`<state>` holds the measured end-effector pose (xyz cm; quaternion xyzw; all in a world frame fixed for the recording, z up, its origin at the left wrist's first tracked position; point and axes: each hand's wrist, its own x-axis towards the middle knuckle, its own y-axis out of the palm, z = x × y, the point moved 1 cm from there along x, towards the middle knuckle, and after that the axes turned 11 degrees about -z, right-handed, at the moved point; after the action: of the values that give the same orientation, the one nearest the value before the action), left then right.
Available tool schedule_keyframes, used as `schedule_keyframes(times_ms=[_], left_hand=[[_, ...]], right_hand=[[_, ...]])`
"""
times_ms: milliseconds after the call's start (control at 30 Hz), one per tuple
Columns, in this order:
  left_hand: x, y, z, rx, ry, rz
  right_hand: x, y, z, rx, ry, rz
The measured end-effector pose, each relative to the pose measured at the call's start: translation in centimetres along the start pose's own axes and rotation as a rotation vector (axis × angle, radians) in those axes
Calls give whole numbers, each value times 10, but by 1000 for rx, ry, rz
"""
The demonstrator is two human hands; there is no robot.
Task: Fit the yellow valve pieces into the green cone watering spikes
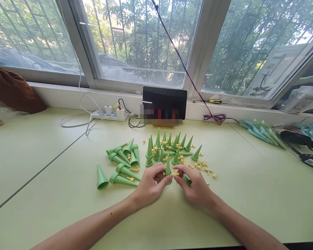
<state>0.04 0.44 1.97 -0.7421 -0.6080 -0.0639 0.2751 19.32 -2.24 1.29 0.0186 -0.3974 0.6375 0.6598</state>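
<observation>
My left hand [152, 182] is closed around the lower part of a green plastic spike [168, 166], which points upward. Beside it, my right hand [195, 184] pinches a small yellow plastic valve [175, 173] close to the spike's side; whether the two are joined I cannot tell. Under my right fingers a green piece [187, 179] is partly hidden. Just beyond my hands, several green spikes [176, 158] stand point up, some with yellow valves at their bases. Loose yellow parts [202, 166] lie scattered to the right of them.
More green spikes [122, 170] lie in a pile on the left, and a single spike [101, 178] stands there. A tablet [165, 104] leans by the window. Behind sit a power strip [109, 114] and coiled wire [215, 118]. Bagged bundles [262, 132] lie at right.
</observation>
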Motion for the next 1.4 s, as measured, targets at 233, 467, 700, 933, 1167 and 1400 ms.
schedule_keyframes(times_ms=[233,467,700,933,1167,1400], left_hand=[[-1,0,2,-4,0,25],[-1,2,5,20,24,46],[-2,2,4,52,65,40],[-5,2,4,49,125,39],[-6,0,9,44,195,99],[-2,1,5,54,136,35]], right_hand=[[-1,-1,-4,31,1,33],[-1,-1,-6,1,7,61],[1,-1,-2,5,-1,122],[0,0,-2,-68,0,173],[-1,0,-4,-101,-28,163],[2,0,0,-73,7,104]])
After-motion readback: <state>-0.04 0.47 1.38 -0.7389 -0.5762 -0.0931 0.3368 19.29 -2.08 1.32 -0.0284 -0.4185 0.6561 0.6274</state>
